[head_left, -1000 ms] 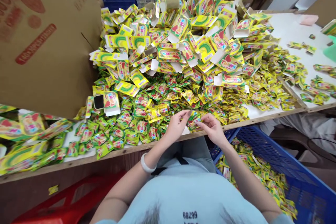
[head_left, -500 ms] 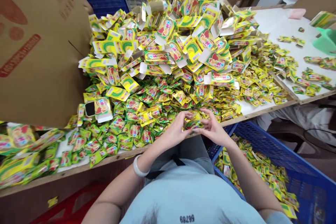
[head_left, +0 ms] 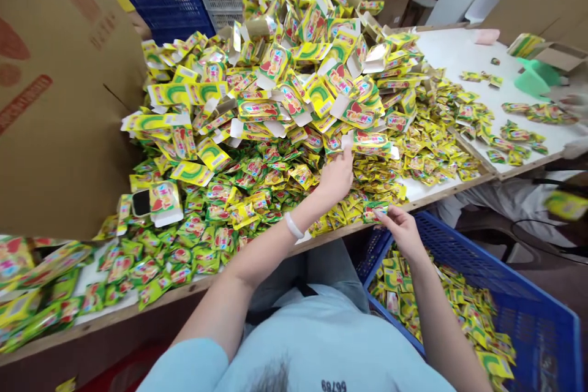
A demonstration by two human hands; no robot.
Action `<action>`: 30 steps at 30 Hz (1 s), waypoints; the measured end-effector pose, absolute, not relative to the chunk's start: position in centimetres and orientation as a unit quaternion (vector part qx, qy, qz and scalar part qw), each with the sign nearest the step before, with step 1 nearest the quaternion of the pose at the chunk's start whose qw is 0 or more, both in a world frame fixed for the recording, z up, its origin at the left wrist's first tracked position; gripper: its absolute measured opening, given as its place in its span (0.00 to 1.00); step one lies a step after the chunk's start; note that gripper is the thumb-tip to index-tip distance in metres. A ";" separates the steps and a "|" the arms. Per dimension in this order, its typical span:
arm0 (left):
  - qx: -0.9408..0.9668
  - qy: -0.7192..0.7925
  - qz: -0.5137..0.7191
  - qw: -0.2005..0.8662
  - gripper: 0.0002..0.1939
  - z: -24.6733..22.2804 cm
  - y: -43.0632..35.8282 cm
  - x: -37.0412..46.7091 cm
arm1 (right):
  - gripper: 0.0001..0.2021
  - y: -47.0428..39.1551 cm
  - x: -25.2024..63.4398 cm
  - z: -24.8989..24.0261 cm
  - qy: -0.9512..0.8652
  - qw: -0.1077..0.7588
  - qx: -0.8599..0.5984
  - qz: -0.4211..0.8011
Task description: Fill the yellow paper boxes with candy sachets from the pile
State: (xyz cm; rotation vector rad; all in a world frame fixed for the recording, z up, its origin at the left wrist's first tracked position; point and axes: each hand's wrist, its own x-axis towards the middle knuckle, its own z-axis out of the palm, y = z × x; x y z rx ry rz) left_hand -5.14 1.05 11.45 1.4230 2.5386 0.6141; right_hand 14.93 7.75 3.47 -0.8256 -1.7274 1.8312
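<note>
My left hand (head_left: 337,179) reaches over the heap, its fingers at the white end flap of a yellow box (head_left: 371,143) that lies on the pile. Near the table's front edge, my right hand (head_left: 400,225) pinches small green and yellow packets (head_left: 375,212). Many open yellow boxes (head_left: 264,109) are piled behind my hands. Loose green and yellow packets (head_left: 193,226) cover the table in front of the boxes.
A large brown carton (head_left: 68,110) stands at the left. Below the table edge at the right, a blue crate (head_left: 528,300) holds packets. Another person's gloved hand (head_left: 576,104) shows at the far right, beside a green scoop-like object (head_left: 535,79). Crates stand behind.
My hands have moved apart. The left one went forward to the yellow box; the right one moved right with packets. The view has shifted slightly, and something yellow has appeared at the right edge.
</note>
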 end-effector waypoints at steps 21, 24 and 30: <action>0.211 0.542 0.600 0.549 0.12 6.2 -14.5 -5.2 | 0.06 2.6 8.3 8.4 -0.723 0.216 -0.124 0.644; 0.251 0.554 0.597 0.524 0.09 6.5 -13.9 -4.9 | 0.06 3.1 7.9 9.2 -0.695 0.270 -0.148 0.649; 0.282 0.536 0.596 0.526 0.22 7.4 -13.7 -3.2 | 0.04 2.2 6.7 10.8 -0.782 0.277 -0.084 0.552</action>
